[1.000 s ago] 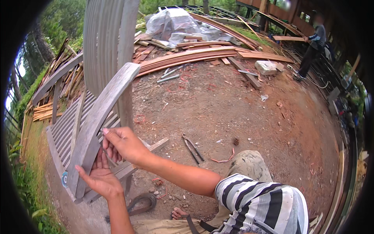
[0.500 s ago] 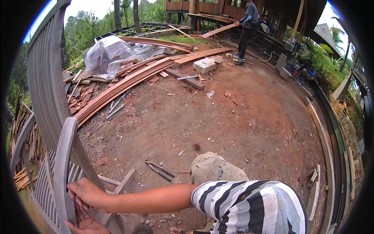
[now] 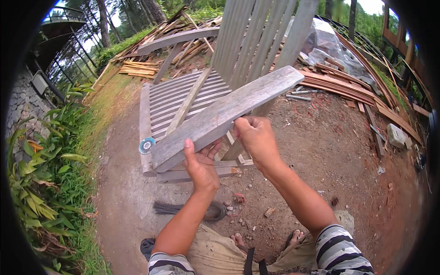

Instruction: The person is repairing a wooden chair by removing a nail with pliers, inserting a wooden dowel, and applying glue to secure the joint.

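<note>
A weathered grey wooden chair with a slatted seat (image 3: 188, 98) and a tall slatted back (image 3: 256, 41) stands in front of me. Its near armrest (image 3: 229, 107) slants across the middle of the view. My left hand (image 3: 202, 168) is palm up by the armrest's lower edge, thumb raised against its side and fingers apart. Further up the same edge, my right hand (image 3: 257, 140) is closed, fingertips pressed to the wood; whatever it may hold is hidden. A round disc with a blue ring (image 3: 147, 145) lies on the seat's front corner.
On the ground by my feet is a black bundle of thin strands (image 3: 183, 209). Long reddish boards (image 3: 337, 85) and grey pipes (image 3: 300, 95) lie beyond the chair. Green plants (image 3: 55, 169) edge the left side. A whitish block (image 3: 398, 136) sits at the right.
My view has swung left, bringing the armrest and both hands to the middle. The pincers on the ground and the other person are out of view. Both hands remain at the armrest.
</note>
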Demonstrator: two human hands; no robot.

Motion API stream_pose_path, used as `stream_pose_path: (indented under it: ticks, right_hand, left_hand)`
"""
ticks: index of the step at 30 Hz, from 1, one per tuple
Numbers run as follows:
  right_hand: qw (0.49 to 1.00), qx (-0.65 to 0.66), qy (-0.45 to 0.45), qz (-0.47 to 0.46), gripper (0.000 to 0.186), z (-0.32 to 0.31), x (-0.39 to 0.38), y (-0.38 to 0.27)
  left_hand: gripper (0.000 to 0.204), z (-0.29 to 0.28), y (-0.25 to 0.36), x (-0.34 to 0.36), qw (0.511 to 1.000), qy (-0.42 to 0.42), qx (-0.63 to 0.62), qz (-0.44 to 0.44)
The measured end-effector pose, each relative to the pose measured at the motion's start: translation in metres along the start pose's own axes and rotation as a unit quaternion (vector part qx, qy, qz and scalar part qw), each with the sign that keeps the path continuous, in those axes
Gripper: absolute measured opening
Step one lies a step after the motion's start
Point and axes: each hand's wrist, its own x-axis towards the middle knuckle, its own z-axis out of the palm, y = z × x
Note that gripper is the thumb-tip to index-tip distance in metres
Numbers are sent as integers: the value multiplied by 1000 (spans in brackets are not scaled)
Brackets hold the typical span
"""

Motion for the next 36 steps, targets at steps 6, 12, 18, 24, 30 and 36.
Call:
stream_pose_path:
  ticks: [6,12,18,24,30,36]
  right_hand:
    - [964,206,-104,131,31,3,-2,1]
    - [980,136,-89,115,27,-16,7,-2]
    - [987,39,-131,79,33,-16,8,8]
    - [950,-177,-185,-176,39,-106,1,68]
    - [623,-703,-277,202,51,-302,-31,257]
    - [692,-589,-113,403,86,-341,-89,328]
  left_hand:
    - [76,-11,-2,-1,1000,1,4,13]
    - [77,1,-7,-5,1000,-27,10,4]
    - [74,9,-5,-25,990,-124,-16,-72]
    - [50,16,-26,-4,976,-179,124,14]
    - [42,18,-45,4,970,-220,101,-25]
    - [41,40,-52,-5,977,-197,-66,-50]
